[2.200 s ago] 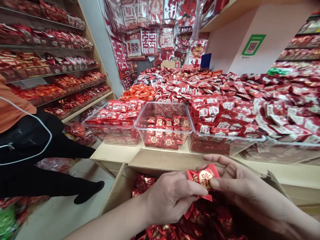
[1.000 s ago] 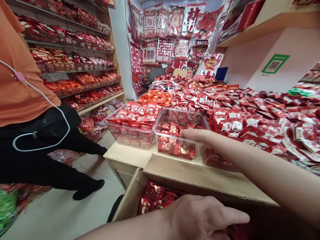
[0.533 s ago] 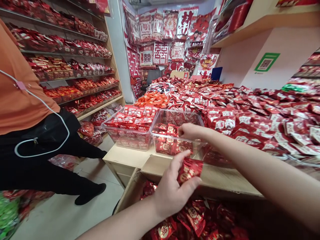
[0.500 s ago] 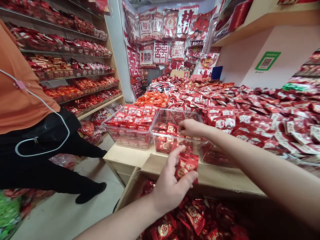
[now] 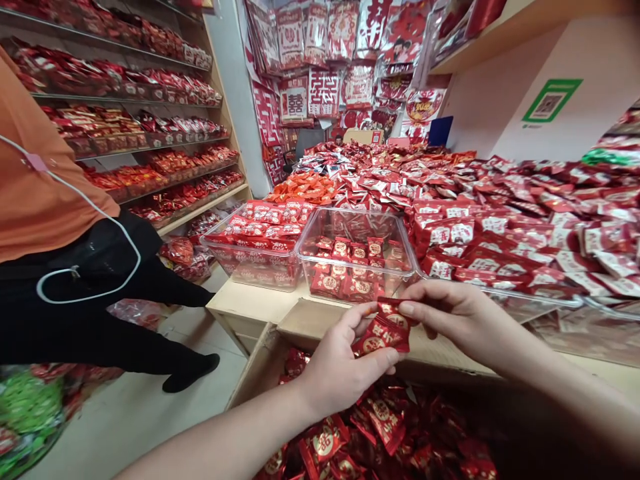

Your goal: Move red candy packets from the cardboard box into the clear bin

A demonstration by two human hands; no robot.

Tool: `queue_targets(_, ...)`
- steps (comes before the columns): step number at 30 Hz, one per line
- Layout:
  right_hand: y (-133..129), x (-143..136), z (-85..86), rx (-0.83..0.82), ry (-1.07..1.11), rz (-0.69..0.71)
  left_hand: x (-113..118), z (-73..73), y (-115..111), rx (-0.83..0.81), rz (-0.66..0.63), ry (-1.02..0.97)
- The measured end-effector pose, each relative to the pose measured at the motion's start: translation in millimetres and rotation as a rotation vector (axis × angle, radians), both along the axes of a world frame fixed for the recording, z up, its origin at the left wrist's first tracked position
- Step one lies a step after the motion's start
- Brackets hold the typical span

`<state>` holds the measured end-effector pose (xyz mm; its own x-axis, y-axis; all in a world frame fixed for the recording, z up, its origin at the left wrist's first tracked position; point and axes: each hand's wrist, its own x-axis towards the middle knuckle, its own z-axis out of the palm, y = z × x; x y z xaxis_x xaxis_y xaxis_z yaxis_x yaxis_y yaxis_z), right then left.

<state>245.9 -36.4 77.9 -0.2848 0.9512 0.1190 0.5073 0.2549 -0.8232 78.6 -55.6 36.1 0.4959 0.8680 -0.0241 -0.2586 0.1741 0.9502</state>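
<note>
Left hand (image 5: 337,363): fingers and thumb grasping red-and-gold packet (image 5: 379,339) above open cardboard box (image 5: 306,316). Right hand (image 5: 457,317): thumb and fingertips pinching packet's upper end; whether second packet overlaps, cannot tell. Below hands, inside box: loose packets (image 5: 383,423). Just beyond box: clear bin (image 5: 399,285) holding similar packets, standing on pale counter (image 5: 265,303). Far left: person in orange top (image 5: 55,187).

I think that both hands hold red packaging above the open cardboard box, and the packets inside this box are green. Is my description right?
Not entirely: the packets inside the cardboard box are red, not green, as the head view shows. The rest stands: the left hand and the right hand both hold red packaging above the open box.
</note>
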Motion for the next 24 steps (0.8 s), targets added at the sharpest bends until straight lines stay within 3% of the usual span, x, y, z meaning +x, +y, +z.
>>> queue_targets(4,-1,-1,1.2,-0.137,0.171,-0.069,2,3.7,-1,-0.042,0.045,0.014)
queue_targets(9,-3,-5,-2.7,-0.308,0.349,0.049,-2,9.3,2,0.015,0.076,0.028)
queue_targets(13,-4,-3,-2.9,-0.264,0.44,-0.01,-3,9.9,4,0.037,0.058,-0.013)
queue_targets(20,-3,-6,-4.8,-0.262,0.541,-0.073,-2,9.4,4,0.046,0.153,-0.019)
queue_targets(24,-7,-13,-11.4,-0.289,0.503,-0.012,-2,7.4,5,0.059,0.221,0.027)
